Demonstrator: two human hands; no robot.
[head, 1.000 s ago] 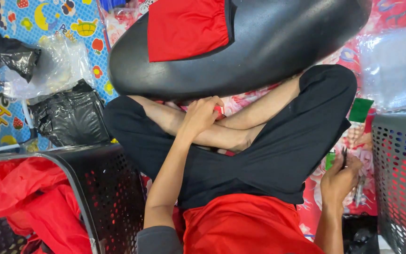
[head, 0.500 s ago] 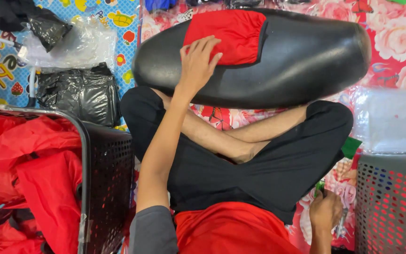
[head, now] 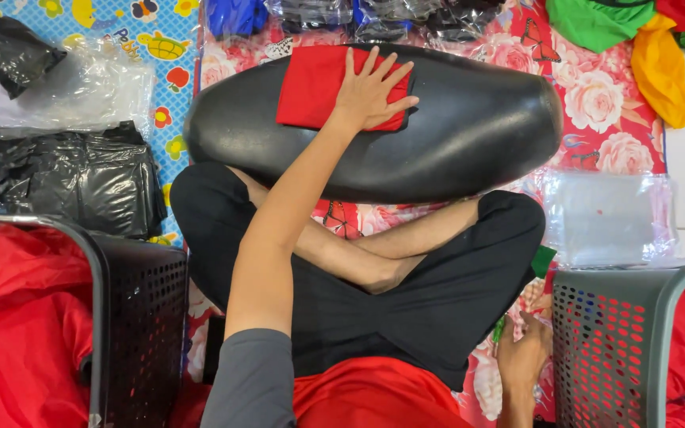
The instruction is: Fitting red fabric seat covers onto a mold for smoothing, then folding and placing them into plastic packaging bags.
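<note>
On the black cushion [head: 453, 135] across our knees lies the red cloth [head: 311, 87], folded to a neat rectangle, and our left hand [head: 370, 91] rests flat on its right half, fingers spread wide and holding nothing, only pressing. Our right hand [head: 521, 357] is down by our right knee, just beside the grey basket [head: 620, 341], curled around something slim and green [head: 501, 329] (whether a pen or a marker, we cannot tell). We sit cross-legged on the flowered mat [head: 596, 119]. A black basket [head: 132, 325] heaped with red garments [head: 17, 317] stands at our left, a stack of clear bags [head: 604, 218] lies just beyond the grey basket, and black bags [head: 73, 178] lie on the blue mat [head: 120, 32] at the far left. More red fabric [head: 374, 396] sits in our lap.

We judge the step in hand to be the smoothing of a finished fold: the cloth looks squared and flat, and the palm is pressing rather than gripping. Taking it off the cushion calls for the left fingers to close on an edge, or slide under it, so the layers lift together and the fold does not open; the right hand would need to free itself of the green thing if a bag must be held open
</note>
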